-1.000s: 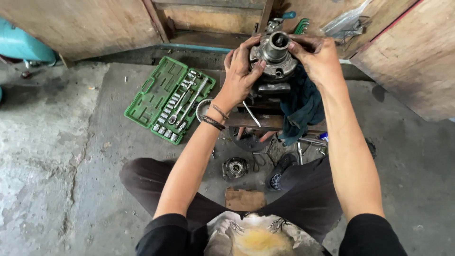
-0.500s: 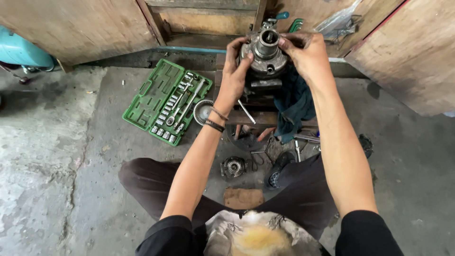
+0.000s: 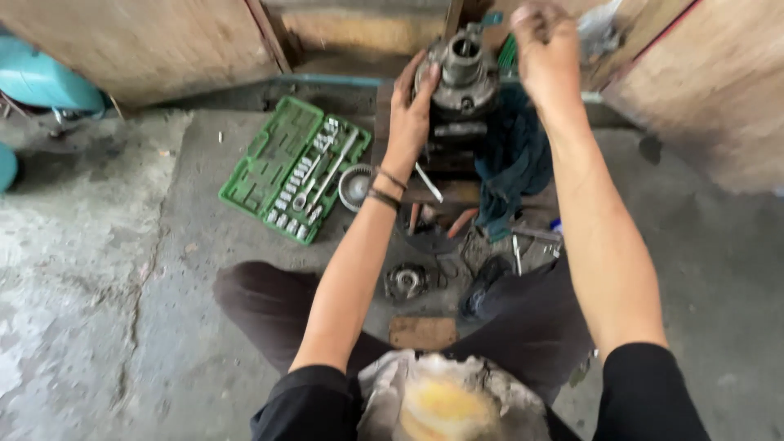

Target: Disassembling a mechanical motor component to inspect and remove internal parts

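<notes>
A round grey metal housing [image 3: 465, 69] with a bore in its top stands on a low wooden stand in front of me. My left hand [image 3: 412, 98] grips its left side, fingers spread over the rim. My right hand [image 3: 543, 41] is lifted off the housing, up and to the right of it. It is blurred with the fingers curled, and whether it holds anything is unclear. I sit on the concrete floor with my legs on either side of the stand.
An open green socket-set case [image 3: 286, 167] lies on the floor to the left, a toothed metal ring [image 3: 355, 186] beside it. A dark blue cloth [image 3: 510, 155] hangs right of the stand. A round bearing part [image 3: 406, 280], loose tools and a wooden block [image 3: 422, 332] lie between my legs.
My right hand has come off the top of the housing and risen up to the right. My left hand stays on the housing's left side. The view has shifted closer.
</notes>
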